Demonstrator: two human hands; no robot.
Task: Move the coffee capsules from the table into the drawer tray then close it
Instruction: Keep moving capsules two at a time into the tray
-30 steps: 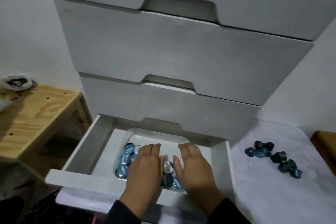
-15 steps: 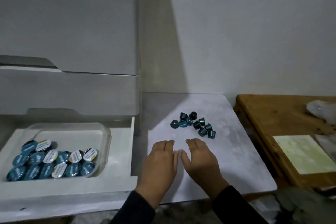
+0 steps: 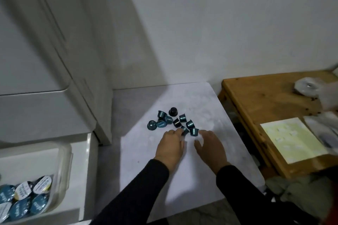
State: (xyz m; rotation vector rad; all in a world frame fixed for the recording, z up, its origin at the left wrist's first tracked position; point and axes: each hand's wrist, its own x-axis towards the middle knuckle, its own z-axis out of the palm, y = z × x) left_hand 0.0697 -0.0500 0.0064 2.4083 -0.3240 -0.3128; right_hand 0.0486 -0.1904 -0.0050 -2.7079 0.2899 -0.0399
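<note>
A plain white wall backs a pale marble-look table [image 3: 192,179], and your two hands are out over its middle, dark sleeves running back toward you. Your left hand [image 3: 171,149] lies palm down with the fingers reaching forward; its fingertips meet the nearest capsule of the loose cluster of coffee capsules [image 3: 173,122], though you cannot tell from here whether they pinch it or only touch it. Your right hand [image 3: 210,147] sits just beside the left, fingers loosely bent and slightly spread, its fingertips close to a teal capsule [image 3: 194,132] at the near right edge of the cluster; whether it has closed on anything cannot be told, as the fingertips blur against the bright tabletop. The rest of the capsules lie just beyond both hands, some upright, some on their sides, touching or nearly touching one another, with a dark capsule [image 3: 173,111] at the far side. Well off to the left of your left hand, the open drawer [image 3: 83,170] of a white drawer unit [image 3: 45,60] juts out, and in it a clear tray [image 3: 65,153] holds more stored capsules [image 3: 23,201] packed foil-side up at its near end. To the right of your right hand, past the table edge, stands a wooden side table [image 3: 265,100] carrying a pale yellow sheet [image 3: 290,139] and some crumpled clear plastic [image 3: 314,89]. A grey-green cloth [image 3: 301,190] lies bunched below the wooden table's near corner.
</note>
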